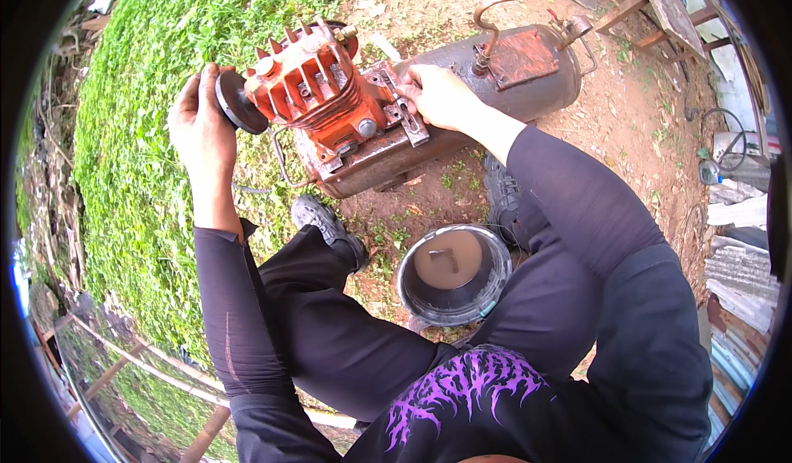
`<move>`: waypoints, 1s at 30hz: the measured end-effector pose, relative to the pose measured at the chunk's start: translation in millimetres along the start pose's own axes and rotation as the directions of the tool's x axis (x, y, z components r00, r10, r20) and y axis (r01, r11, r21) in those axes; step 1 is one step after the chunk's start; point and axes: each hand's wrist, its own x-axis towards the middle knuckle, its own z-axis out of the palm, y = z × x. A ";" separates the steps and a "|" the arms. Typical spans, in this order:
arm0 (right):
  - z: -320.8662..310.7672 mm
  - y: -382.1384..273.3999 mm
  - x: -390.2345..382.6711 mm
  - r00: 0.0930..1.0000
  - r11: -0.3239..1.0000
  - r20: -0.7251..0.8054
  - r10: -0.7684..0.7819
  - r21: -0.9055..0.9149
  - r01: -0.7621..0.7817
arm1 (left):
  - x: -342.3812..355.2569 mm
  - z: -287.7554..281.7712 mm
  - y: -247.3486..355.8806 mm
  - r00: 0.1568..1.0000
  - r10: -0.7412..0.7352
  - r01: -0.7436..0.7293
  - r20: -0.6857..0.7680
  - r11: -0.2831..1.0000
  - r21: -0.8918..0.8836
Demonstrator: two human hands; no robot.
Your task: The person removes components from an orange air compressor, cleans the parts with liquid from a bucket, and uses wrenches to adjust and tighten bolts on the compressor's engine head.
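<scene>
An orange-red compressor pump [301,84] with cooling fins sits on top of a long, rusty brown air tank [528,92] lying on its side. At the pump's left end is a black, disc-shaped part [239,103]. My left hand [204,125] is closed on the outer edge of this part, fingers at its rim. My right hand [433,96] is at the metal mounting plate [404,117] beside the pump's base, its fingers pinched together. Whatever may be between those fingers is too small to tell.
Between my feet stands a black bucket [408,290] of murky brown water with a dark angled object in it. A bent copper-coloured pipe [495,30] and a gauge [577,28] rise from the tank's right end. Grass [140,183] grows to the left; stacked sheets [742,249] lie at right.
</scene>
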 end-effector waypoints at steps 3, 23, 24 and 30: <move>-4.1 16.3 5.9 0.983 0.929 -0.025 -0.184 -0.332 0.165 | 2.3 -0.4 -6.7 0.999 0.020 -0.018 0.032 0.999 -0.037; -9.2 -17.5 2.3 0.994 0.844 0.078 -0.081 -0.526 0.110 | 9.7 -8.0 -22.0 0.979 0.185 -0.184 0.090 0.983 -0.022; -9.4 -16.8 3.6 0.994 0.845 0.079 -0.076 -0.525 0.106 | 9.7 -8.5 -22.5 0.980 0.175 -0.173 0.093 0.984 -0.028; -10.5 -23.7 -0.6 0.989 0.825 0.094 -0.112 -0.546 0.145 | 12.4 -12.4 -27.8 0.980 0.180 -0.173 0.088 0.981 -0.086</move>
